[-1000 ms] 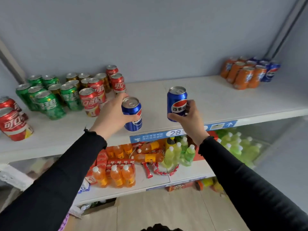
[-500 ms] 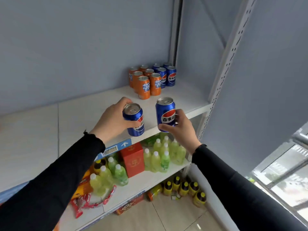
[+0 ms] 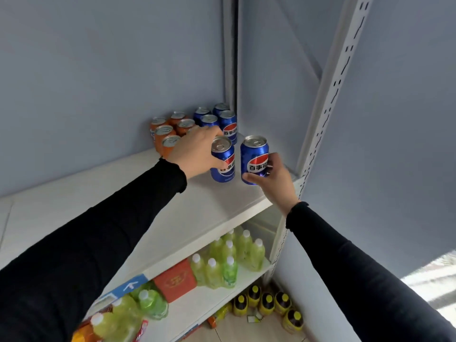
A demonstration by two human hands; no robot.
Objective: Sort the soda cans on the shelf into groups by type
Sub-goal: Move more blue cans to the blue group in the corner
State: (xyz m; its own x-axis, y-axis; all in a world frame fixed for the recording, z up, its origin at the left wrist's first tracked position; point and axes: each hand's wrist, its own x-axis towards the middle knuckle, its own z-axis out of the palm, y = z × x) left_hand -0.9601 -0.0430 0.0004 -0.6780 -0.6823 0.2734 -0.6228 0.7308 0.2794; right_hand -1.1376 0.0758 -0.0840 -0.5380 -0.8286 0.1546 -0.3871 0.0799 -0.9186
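Shelf (image 3: 202,206) corner now nearer: both hands (image 3: 195,151) (image 3: 276,178), fingers wrapped round blue cans (image 3: 223,161) (image 3: 254,159), left's seemingly set down.

Blue cans (image 3: 254,160): Pepsi logo, Chinese "百事可乐".

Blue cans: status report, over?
Left hand grips one blue can, right hand another. Blue group just behind. Nothing blocking.

both hands (image 3: 197,151) carried blue cans (image 3: 223,161) rightward, nearer the blue group (image 3: 223,118)
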